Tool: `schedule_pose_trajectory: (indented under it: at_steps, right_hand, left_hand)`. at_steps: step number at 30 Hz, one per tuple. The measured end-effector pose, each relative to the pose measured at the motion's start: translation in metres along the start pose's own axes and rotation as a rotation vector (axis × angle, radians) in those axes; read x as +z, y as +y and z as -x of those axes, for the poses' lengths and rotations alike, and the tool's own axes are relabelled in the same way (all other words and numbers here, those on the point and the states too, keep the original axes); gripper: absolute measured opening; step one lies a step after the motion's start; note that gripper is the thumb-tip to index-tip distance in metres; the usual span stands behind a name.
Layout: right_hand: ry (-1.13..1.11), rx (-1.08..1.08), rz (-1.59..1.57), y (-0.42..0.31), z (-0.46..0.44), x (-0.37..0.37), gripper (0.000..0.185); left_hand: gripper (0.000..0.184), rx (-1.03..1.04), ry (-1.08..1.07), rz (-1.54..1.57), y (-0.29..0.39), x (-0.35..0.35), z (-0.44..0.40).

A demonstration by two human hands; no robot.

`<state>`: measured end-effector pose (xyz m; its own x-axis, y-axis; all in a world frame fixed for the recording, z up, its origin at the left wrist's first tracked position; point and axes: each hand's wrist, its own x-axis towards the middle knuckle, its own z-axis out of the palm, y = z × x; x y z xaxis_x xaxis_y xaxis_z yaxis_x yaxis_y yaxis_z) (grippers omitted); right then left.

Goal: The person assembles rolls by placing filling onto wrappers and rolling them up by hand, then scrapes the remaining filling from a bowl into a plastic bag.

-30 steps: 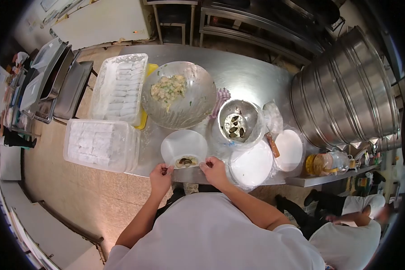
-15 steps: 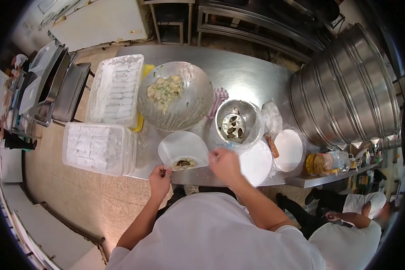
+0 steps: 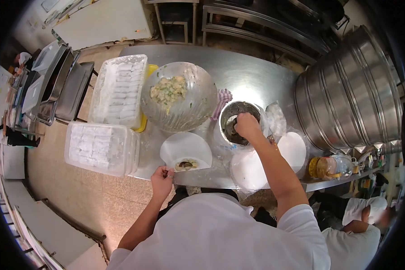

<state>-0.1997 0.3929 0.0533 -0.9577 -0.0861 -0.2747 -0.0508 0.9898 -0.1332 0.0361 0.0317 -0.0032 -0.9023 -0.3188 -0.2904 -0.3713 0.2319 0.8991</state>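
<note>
Now the right hand (image 3: 246,127) is down inside the steel pot (image 3: 244,107) on the right, whereas 1.0 s ago it was at the near right corner of the white sheet (image 3: 181,143), and 0.5 s ago it was between the 2. Its fingers are hidden in the pot, so I cannot tell whether they are closed on anything; it also covers most of the dark pieces that lay in plain view there before. The left hand (image 3: 162,179) stays by the near left corner of the sheet, fingers curled; a dark spot shows at its tips, too small to identify, and I cannot tell whether it grips anything. The sheet lies flat on the metal table (image 3: 238,63), its near right corner now free, with the small mound of filling (image 3: 186,165) close to its near edge as before. The right forearm now reaches across the 2 white stacks, partly covering the nearer stack (image 3: 247,170) and leaving much of the farther stack (image 3: 293,148) in view. On the far side, the wide bowl (image 3: 180,120) remains beyond the sheet.
</note>
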Motion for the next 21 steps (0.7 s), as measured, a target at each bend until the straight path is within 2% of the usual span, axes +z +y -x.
schedule_pose_trajectory:
  at_steps: [5,8,11,14,21]
  right_hand:
    - [0.001,-0.05,0.052,-0.002,-0.001,0.002,0.019]
    - [0.019,-0.044,-0.067,0.001,0.006,-0.021,0.017]
    - [0.105,-0.1,-0.419,0.03,0.002,-0.022,0.02]
    - [0.135,0.023,-0.517,0.033,0.022,-0.051,0.024]
    - [0.146,0.146,-0.787,0.051,0.046,-0.074,0.024]
  left_hand:
    - [0.015,-0.027,-0.018,0.063,-0.014,0.0,-0.005]
    - [0.015,-0.022,-0.024,0.062,-0.019,-0.001,-0.008]
    - [0.014,-0.03,-0.025,0.07,-0.018,-0.001,-0.007]
    - [0.013,-0.033,-0.03,0.053,-0.017,-0.003,-0.008]
    - [0.012,-0.051,-0.062,0.089,-0.023,-0.006,-0.01]
